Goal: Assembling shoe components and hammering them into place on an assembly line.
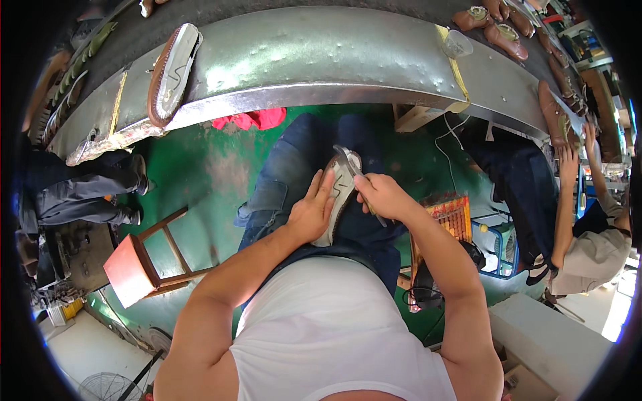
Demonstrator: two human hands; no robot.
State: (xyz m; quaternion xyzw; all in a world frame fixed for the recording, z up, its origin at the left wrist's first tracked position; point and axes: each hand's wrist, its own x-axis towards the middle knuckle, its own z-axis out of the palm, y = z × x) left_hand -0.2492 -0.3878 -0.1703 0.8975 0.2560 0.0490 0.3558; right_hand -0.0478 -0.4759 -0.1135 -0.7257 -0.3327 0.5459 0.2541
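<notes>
A shoe (342, 187) lies on my lap, its pale underside turned up with a dark zigzag line on it. My left hand (311, 210) grips it from the left, the fingers laid along its edge and the thumb side over the sole. In my right hand (383, 196) is a curved metal tool (343, 155), its bent end over the toe area and its thin tail sticking out below my fist. Whether the metal touches the shoe, I cannot tell. Part of the shoe's heel half is covered by my left hand.
Ahead runs a metal-topped bench (321, 53) bearing another upturned shoe (175, 73) and a clear cup (457, 44). A red-topped stool (137, 264) stands left, a wooden crate (449, 217) right. Co-workers' legs (93, 190) and arms (567, 194) appear at both sides.
</notes>
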